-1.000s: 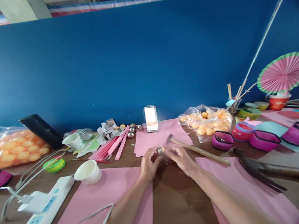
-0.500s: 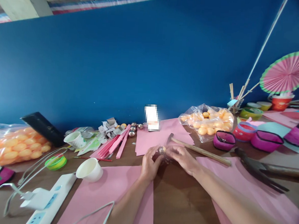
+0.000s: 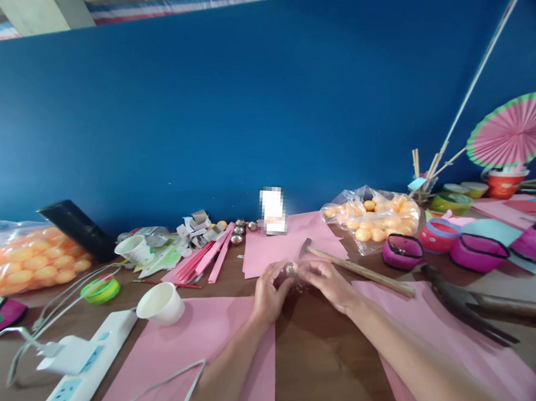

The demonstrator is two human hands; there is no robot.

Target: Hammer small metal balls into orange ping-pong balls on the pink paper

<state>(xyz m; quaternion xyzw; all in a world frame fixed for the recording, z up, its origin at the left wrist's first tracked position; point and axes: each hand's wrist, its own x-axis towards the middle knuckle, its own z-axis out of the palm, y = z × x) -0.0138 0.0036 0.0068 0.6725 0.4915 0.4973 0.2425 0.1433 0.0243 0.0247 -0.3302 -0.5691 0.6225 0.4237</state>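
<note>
In the middle of the head view my left hand is closed around a small orange ball partly covered in shiny metal tacks. My right hand comes in from the right, its thumb and fingertips pinched together against the ball's side. Whatever sits between those fingertips is too small to make out. Just beyond the hands lies a wooden-handled hammer. Several shiny metallic balls are grouped at the back, by the blue wall. A magenta fabric container with small metal bits inside stands to the right.
A clear bag of orange balls rests at the back right, another bag at far left. On the right lies a large claw hammer. A paper cup, pink paper and a white power strip are on the left.
</note>
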